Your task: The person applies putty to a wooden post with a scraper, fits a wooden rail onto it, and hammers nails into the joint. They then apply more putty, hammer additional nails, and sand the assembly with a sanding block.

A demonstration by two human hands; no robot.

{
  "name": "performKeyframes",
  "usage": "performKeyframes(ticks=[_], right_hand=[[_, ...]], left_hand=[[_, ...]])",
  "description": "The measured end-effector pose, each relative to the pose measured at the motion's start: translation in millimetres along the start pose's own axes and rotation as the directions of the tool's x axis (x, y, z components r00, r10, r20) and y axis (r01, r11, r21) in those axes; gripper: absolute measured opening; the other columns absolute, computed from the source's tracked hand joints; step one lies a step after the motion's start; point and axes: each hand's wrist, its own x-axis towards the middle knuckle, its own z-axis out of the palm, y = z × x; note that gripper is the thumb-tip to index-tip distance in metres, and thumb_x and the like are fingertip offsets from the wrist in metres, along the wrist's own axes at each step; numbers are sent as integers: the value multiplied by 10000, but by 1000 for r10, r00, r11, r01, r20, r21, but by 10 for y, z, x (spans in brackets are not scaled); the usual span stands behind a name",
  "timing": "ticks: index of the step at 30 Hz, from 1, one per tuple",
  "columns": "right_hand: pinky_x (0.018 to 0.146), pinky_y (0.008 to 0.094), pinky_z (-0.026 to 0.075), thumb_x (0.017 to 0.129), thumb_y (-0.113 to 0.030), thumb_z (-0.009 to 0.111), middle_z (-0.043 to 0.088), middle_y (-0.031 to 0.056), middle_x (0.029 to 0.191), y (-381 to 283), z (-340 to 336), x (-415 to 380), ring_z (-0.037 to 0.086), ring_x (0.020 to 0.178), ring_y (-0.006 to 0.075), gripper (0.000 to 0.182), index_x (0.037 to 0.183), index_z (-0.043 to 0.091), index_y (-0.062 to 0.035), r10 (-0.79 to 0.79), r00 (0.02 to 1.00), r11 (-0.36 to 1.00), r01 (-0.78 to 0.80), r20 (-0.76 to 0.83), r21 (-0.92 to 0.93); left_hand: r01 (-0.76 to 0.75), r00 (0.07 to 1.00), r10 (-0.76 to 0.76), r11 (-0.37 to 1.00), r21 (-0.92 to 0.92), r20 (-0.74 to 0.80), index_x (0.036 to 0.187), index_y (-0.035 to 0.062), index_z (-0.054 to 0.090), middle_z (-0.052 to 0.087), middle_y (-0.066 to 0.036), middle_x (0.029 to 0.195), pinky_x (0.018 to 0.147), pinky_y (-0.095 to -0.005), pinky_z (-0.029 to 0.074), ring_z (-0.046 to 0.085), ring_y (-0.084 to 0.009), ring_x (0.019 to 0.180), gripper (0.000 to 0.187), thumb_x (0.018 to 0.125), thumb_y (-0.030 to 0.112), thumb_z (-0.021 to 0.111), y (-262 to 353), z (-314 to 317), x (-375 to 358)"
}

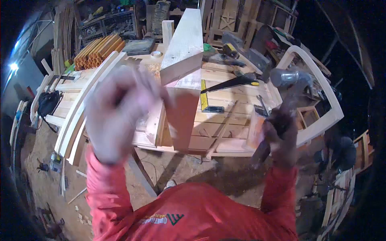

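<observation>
My left hand (120,110) is raised on the left and blurred by motion. Its fingers look curled together as in a pinch; whatever lies between them cannot be made out. Close to its fingertips stands an upright wooden piece (183,116) with a slanted joint line across it and a pale tapered top. On the right, my right hand (279,132) is closed around a hammer (284,77). The hammer's head points up, and the handle's end shows below the fist. Both hands are in the air above the slatted wooden workpiece (219,96).
A black-handled saw (233,82) and a try square (204,98) lie on the slats. A curved wooden frame (335,108) stands at right, and long curved strips (82,108) at left. Stacked orange-edged wood pieces (98,50), a tape roll (156,54) and a yellow-black power tool (230,50) sit behind.
</observation>
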Motion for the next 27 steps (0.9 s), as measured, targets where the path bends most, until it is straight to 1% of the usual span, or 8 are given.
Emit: performKeyframes(ticks=[1, 2, 5, 7, 19, 21, 24, 27], right_hand=[[498, 258, 487, 821, -102, 745, 591, 33, 800, -78, -24, 124, 570, 575, 106, 452, 1178, 484, -5, 13, 998, 1000, -12, 58, -29], [492, 254, 483, 823, -121, 754, 590, 33, 812, -240, -63, 242, 566, 575, 101, 460, 1177, 485, -3, 29, 993, 998, -22, 115, -60], [495, 252, 482, 835, -203, 774, 581, 38, 854, -485, -110, 482, 557, 595, 87, 503, 1195, 494, 10, 0, 972, 993, 28, 233, -117], [502, 252, 478, 832, -237, 786, 573, 40, 870, -552, -102, 628, 555, 611, 84, 540, 1215, 497, 13, -30, 962, 983, 78, 273, -165], [676, 269, 491, 719, -308, 882, 572, 22, 1032, -972, 39, 1097, 570, 797, 96, 870, 1424, 447, -42, -145, 923, 935, 245, 357, -254], [764, 285, 502, 705, -315, 886, 582, 47, 1105, -969, 60, 1231, 590, 880, 134, 878, 1419, 454, -41, -319, 864, 825, 455, 389, -335], [908, 308, 481, 690, -351, 887, 577, 81, 1228, -1198, 153, 1234, 601, 1019, 184, 896, 1416, 464, -39, -125, 941, 908, 236, 314, -347], [700, 247, 443, 706, -374, 839, 584, 49, 1048, -1319, 187, 1288, 547, 802, 109, 911, 1451, 435, -39, -95, 959, 943, 173, 267, -283]], left_hand=[[-119, 988, 127, 988, 95, -85, 960, -8, 664, 708, -77, 956, 765, -263, 488, 621, -104, 820, 193, 932, 180, 632, -16, -96, 313], [-45, 999, 47, 986, 158, -7, 991, -10, 671, 711, -79, 999, 820, -260, 457, 601, -95, 882, 249, 952, 230, 618, 46, -122, 579], [3, 975, 25, 992, -124, 220, 1023, 8, 699, 718, -35, 988, 773, -231, 443, 578, -62, 857, 209, 959, 200, 647, -648, -138, 1084], [242, 923, -239, 970, 26, 301, 949, 20, 677, 707, -72, 996, 878, -283, 473, 635, -139, 959, 162, 949, 178, 642, -624, -107, 1075], [266, 944, -170, 899, -347, 282, 987, -55, 709, 727, -93, 966, 874, -274, 530, 683, -136, 939, 204, 944, 141, 672, -726, -54, 981], [286, 936, -199, 910, -299, 289, 987, -56, 709, 729, -91, 957, 870, -271, 534, 685, -133, 929, 199, 940, 134, 676, -672, -66, 987], [286, 933, -206, 923, -257, 297, 983, -37, 705, 726, -79, 962, 851, -276, 519, 660, -120, 907, 200, 941, 157, 677, -678, -77, 992], [290, 927, -216, 931, -221, 307, 979, -28, 705, 723, -73, 966, 846, -281, 511, 648, -115, 903, 204, 938, 170, 680, -625, -87, 997]])
